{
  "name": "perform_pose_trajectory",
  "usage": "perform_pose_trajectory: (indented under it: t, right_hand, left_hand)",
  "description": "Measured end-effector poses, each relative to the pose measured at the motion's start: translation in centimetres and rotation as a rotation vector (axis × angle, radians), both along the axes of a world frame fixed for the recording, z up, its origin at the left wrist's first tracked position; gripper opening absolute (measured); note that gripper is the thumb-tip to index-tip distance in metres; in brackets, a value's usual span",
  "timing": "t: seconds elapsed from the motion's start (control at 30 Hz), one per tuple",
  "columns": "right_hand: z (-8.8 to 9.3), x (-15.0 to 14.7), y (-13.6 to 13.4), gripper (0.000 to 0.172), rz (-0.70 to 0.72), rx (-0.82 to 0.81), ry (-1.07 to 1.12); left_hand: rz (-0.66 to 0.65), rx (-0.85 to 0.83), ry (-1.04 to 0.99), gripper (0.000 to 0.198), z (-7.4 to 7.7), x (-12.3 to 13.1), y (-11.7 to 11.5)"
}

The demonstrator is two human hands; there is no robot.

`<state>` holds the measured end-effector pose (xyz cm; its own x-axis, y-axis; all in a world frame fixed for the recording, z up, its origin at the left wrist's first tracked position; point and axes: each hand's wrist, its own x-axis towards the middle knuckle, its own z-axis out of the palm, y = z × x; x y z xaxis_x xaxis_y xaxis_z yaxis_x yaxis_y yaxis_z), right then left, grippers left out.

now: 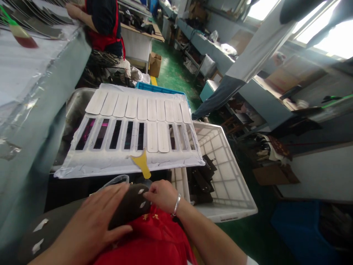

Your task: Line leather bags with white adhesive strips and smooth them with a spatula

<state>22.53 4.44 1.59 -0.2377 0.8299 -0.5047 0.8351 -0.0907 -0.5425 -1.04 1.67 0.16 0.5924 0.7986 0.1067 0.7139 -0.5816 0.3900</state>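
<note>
A long dark piece with small white patches lies across the lap, over a red apron. My left hand rests flat on it, fingers stretched out and thumb apart. At the piece's right end, beside a white patch, the fingers of my right hand are pinched together; what is between the fingertips is too small to make out. Beyond the hands, a white slotted frame carries a row of pale strips, with two more strips nearer. A yellow piece sits on its front edge.
A white plastic crate holding dark pieces stands at the right. A covered table runs along the left. Another person in a red apron works behind it. A cardboard box stands farther back on the green floor.
</note>
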Motion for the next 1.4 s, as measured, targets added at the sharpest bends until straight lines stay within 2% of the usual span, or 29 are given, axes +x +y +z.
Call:
perform_pose_trajectory:
  t: [0.03, 0.1, 0.23, 0.47, 0.7, 1.23, 1.3, 1.4]
  right_hand:
    - [0.1, 0.0, 0.0, 0.027, 0.001, 0.003, -0.003]
    - [0.2, 0.0, 0.0, 0.027, 0.007, -0.001, -0.012]
    - [0.1, 0.1, -0.1, 0.031, 0.026, 0.007, -0.027]
    - [0.0, 0.0, -0.1, 0.030, 0.079, 0.054, -0.061]
    - [0.5, 0.0, -0.2, 0.029, 0.074, 0.064, -0.105]
    - [-0.7, -0.5, -0.5, 0.023, 0.026, 0.104, -0.114]
    - [-0.6, -0.7, -0.6, 0.020, -0.006, 0.099, -0.093]
    - [-0.6, -1.0, -0.7, 0.017, -0.070, 0.069, -0.056]
  left_hand:
    - [-0.077, 0.018, 0.024, 0.080, -0.7, 1.3, 0.3]
    - [-0.119, 0.044, 0.054, 0.076, -2.0, 3.5, 0.7]
    - [-0.073, -0.001, 0.051, 0.064, -2.9, 4.8, 0.9]
    - [0.000, -0.095, 0.080, 0.046, -1.9, 5.6, 1.2]
    - [0.018, -0.112, 0.111, 0.041, -1.8, 6.2, 1.4]
    - [0.043, -0.144, 0.106, 0.040, -1.6, 6.3, 1.5]
    - [0.063, -0.161, 0.099, 0.044, -1.2, 6.4, 1.2]
    - [0.026, -0.139, 0.008, 0.075, -0.4, 5.1, 0.7]
